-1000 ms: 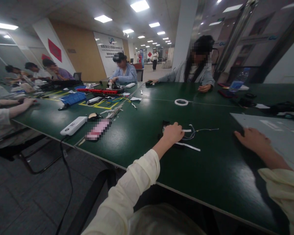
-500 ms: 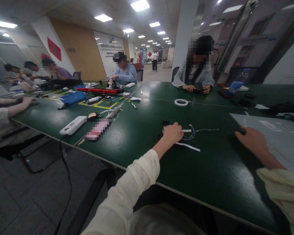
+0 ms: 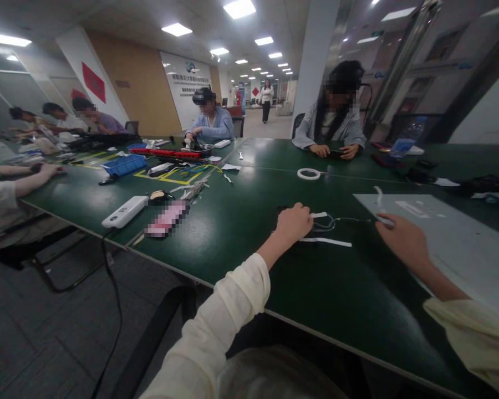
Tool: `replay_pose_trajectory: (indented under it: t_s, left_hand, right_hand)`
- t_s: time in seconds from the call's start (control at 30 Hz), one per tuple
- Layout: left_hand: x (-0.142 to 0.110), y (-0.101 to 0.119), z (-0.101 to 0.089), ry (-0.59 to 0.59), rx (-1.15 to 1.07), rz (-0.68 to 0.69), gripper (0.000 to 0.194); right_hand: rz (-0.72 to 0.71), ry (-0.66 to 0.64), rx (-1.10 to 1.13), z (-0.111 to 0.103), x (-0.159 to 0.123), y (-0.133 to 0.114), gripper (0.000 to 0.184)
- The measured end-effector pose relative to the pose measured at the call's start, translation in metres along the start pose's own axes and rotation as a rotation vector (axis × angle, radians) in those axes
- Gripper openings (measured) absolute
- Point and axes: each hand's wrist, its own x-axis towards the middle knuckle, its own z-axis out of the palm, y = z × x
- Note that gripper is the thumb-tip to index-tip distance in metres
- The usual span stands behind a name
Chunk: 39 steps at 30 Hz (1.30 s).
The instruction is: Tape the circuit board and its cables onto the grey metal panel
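My left hand [image 3: 294, 224] is closed over a small black part [image 3: 281, 210], mostly hidden beneath the fingers. From it a looped grey cable [image 3: 326, 223] runs right, ending in a thin wire [image 3: 353, 219] that reaches close to my right hand [image 3: 401, 238]. That hand is closed in a pinch on a small greyish thing [image 3: 386, 220], whose kind I cannot make out; whether the wire touches it is unclear. Below the cable lies a white strip [image 3: 328, 241] on the green table [image 3: 241, 233].
A pale grey sheet [image 3: 453, 249] lies under and beyond my right hand. A white tape roll [image 3: 308, 174] sits further back. To the left are a pink phone [image 3: 167, 218], a white power bank [image 3: 125, 211] and a blue tray [image 3: 123, 164]. Co-workers [image 3: 330, 119] sit around the table.
My right hand has moved left, closer to the wire's end, and more of the pale sheet shows. The white strip has shifted slightly right. My left hand stays nearly still.
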Motion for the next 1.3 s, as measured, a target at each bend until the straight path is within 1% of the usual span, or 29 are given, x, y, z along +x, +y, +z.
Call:
replay_pose_trajectory:
  t_s: [0.13,0.23,0.3,0.4,0.47,0.57,0.7,0.83,0.9,1.03,1.13,1.2,1.23,1.27,1.3]
  left_hand:
    - [-0.001,0.001,-0.007,0.084,-0.026,-0.045,0.025]
    - [-0.001,0.002,-0.014,0.145,-0.003,-0.089,0.025]
    - [0.0,0.003,-0.017,0.163,0.006,-0.112,0.025]
    - [0.0,0.005,-0.018,0.182,0.024,-0.122,0.025]
    - [0.0,0.005,-0.019,0.187,0.045,-0.113,0.025]
    - [-0.001,0.006,-0.02,0.173,0.082,-0.089,0.026]
    - [-0.001,0.007,-0.021,0.157,0.123,-0.063,0.027]
    - [-0.001,0.007,-0.018,0.144,0.154,-0.06,0.027]
    - [-0.001,0.006,-0.015,0.122,0.169,-0.053,0.025]
    - [-0.001,0.007,-0.013,0.059,0.191,-0.05,0.026]
    - [-0.001,0.009,-0.015,0.036,0.197,-0.064,0.027]
    - [-0.001,0.01,-0.015,0.029,0.199,-0.067,0.027]
    - [0.0,0.01,-0.015,0.027,0.2,-0.065,0.027]
    - [0.0,0.01,-0.015,0.023,0.203,-0.061,0.027]
    - [0.0,0.01,-0.014,0.019,0.207,-0.054,0.027]
  right_hand:
    - [-0.029,0.009,0.125,-0.006,-0.017,-0.022,0.039]
    - [-0.024,-0.023,0.265,-0.014,-0.031,-0.039,0.041]
    - [-0.012,-0.056,0.347,-0.02,-0.042,-0.051,0.044]
    - [-0.001,-0.155,0.465,-0.028,-0.058,-0.072,0.052]
    - [-0.025,-0.237,0.559,-0.032,-0.069,-0.085,0.057]
    - [-0.062,-0.329,0.718,-0.036,-0.084,-0.1,0.062]
    - [-0.062,-0.451,0.914,-0.039,-0.096,-0.111,0.071]
    - [-0.027,-0.542,1.013,-0.039,-0.098,-0.113,0.074]
    - [-0.005,-0.517,0.969,-0.039,-0.095,-0.111,0.073]
    - [0.014,-0.356,0.66,-0.046,-0.078,-0.098,0.058]
    - [0.011,-0.191,0.454,-0.048,-0.058,-0.075,0.052]
    - [-0.041,-0.046,0.313,-0.044,-0.047,-0.056,0.052]
    - [-0.06,-0.002,0.235,-0.04,-0.042,-0.046,0.054]
    - [-0.052,0.011,0.161,-0.036,-0.039,-0.038,0.057]
    - [-0.023,-0.002,0.092,-0.03,-0.038,-0.03,0.061]
